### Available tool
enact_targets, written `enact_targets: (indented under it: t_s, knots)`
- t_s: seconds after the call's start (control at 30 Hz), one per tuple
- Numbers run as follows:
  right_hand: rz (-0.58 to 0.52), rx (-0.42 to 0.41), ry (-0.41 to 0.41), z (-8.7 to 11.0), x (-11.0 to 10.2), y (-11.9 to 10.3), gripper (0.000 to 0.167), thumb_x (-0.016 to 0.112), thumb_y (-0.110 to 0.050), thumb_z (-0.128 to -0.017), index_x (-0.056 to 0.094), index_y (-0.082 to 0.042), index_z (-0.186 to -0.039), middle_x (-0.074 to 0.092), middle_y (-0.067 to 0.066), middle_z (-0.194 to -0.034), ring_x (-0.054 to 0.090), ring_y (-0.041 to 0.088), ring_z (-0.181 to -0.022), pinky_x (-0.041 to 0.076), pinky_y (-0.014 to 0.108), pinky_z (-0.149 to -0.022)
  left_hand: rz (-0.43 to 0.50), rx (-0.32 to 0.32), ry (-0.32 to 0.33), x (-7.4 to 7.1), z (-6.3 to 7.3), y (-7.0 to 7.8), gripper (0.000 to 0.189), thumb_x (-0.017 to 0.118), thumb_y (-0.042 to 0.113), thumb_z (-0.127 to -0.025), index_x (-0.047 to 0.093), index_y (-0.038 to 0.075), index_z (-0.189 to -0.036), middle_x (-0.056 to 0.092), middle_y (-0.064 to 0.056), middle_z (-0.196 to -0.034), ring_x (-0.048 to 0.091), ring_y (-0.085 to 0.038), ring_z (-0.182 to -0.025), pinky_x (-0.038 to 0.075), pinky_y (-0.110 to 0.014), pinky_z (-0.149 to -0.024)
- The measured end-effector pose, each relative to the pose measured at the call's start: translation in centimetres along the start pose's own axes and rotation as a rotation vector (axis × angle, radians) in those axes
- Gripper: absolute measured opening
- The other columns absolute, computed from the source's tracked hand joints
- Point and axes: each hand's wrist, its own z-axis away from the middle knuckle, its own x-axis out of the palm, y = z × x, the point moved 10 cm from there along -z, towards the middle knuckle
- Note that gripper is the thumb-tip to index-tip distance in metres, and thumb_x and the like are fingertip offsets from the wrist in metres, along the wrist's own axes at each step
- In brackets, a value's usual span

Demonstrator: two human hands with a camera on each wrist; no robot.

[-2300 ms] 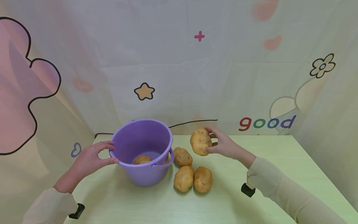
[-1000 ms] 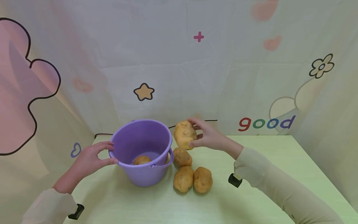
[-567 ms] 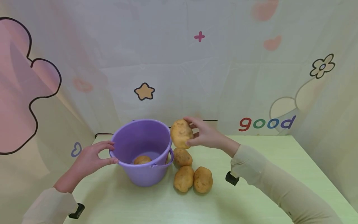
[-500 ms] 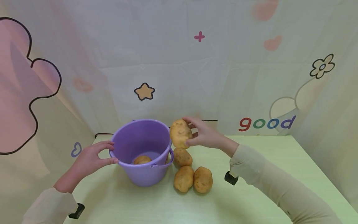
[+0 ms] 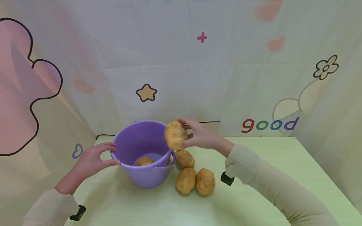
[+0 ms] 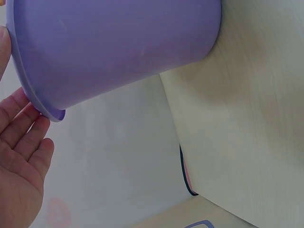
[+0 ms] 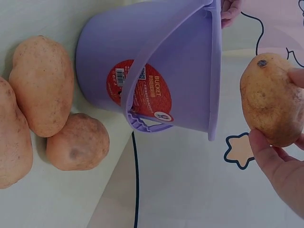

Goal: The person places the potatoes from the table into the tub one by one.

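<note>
A purple bucket (image 5: 147,177) stands on the table with a potato (image 5: 144,161) lying inside it. My left hand (image 5: 91,159) holds its rim on the left side, fingertips on the edge and thumb toward the front; the left wrist view shows those fingers (image 6: 29,124) along the rim. In my right hand (image 5: 199,134) is another potato (image 5: 174,135), gripped between thumb and fingers. That potato hangs in the air by the bucket's right rim, overlapping it in the head view. Right of the bucket, three potatoes (image 5: 185,180) lie close together on the table.
The bucket's handle (image 5: 167,166) hangs down on its right side, over a red label (image 7: 156,95). A pale green tabletop (image 5: 254,194) carries everything, and a printed curtain (image 5: 181,69) closes off the back and sides.
My right hand has carried the held potato leftward, from above the table potatoes to the bucket's right rim. The left hand and bucket have stayed put.
</note>
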Motion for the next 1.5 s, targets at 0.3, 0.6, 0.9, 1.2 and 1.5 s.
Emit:
enact_targets:
  t_s: [0.3, 0.6, 0.9, 1.2, 1.5]
  knots:
    - [-0.002, -0.016, -0.003, -0.8, 0.6, -0.4, 0.078, 0.067, -0.003, -0.069, 0.028, -0.002, -0.135, 0.037, 0.013, -0.132, 0.042, 0.028, -0.116, 0.049, 0.030, -0.081, -0.008, -0.005, -0.011, 0.1, -0.1, -0.1, 0.058, 0.068, 0.052, -0.066, 0.062, 0.007, -0.103, 0.056, -0.010, -0.120, 0.048, -0.033, -0.114, 0.043, -0.049, -0.082]
    - [-0.009, -0.010, -0.009, -1.4, 1.4, -0.4, 0.078, 0.068, -0.005, -0.069, 0.028, -0.005, -0.136, 0.037, 0.012, -0.131, 0.041, 0.026, -0.114, 0.048, 0.031, -0.081, -0.007, 0.014, 0.008, 0.0, -0.1, 0.1, 0.055, 0.070, 0.048, -0.067, 0.063, 0.007, -0.101, 0.058, -0.010, -0.118, 0.050, -0.032, -0.112, 0.043, -0.047, -0.081]
    - [-0.009, -0.003, -0.013, -2.0, 2.2, -0.4, 0.078, 0.068, -0.006, -0.069, 0.028, -0.006, -0.136, 0.033, 0.012, -0.132, 0.040, 0.026, -0.114, 0.048, 0.031, -0.082, -0.003, 0.011, 0.007, -0.1, -0.1, 0.1, 0.055, 0.070, 0.048, -0.067, 0.063, 0.006, -0.101, 0.058, -0.010, -0.118, 0.049, -0.033, -0.112, 0.043, -0.047, -0.081]
    - [0.009, 0.001, -0.009, -2.7, 2.9, 0.0, 0.078, 0.069, -0.006, -0.069, 0.030, -0.006, -0.136, 0.035, 0.012, -0.130, 0.042, 0.024, -0.113, 0.048, 0.026, -0.080, 0.003, 0.016, 0.014, 0.0, -0.1, 0.1, 0.053, 0.071, 0.046, -0.067, 0.063, 0.006, -0.101, 0.058, -0.010, -0.118, 0.050, -0.032, -0.112, 0.042, -0.047, -0.081]
    - [0.034, 0.009, -0.028, -3.5, 4.0, 0.1, 0.078, 0.070, -0.008, -0.071, 0.028, -0.007, -0.136, 0.035, 0.012, -0.128, 0.042, 0.023, -0.111, 0.045, 0.028, -0.084, 0.001, 0.015, 0.014, 0.0, -0.1, 0.1, 0.052, 0.071, 0.046, -0.067, 0.063, 0.007, -0.101, 0.058, -0.011, -0.118, 0.050, -0.033, -0.112, 0.043, -0.047, -0.081]
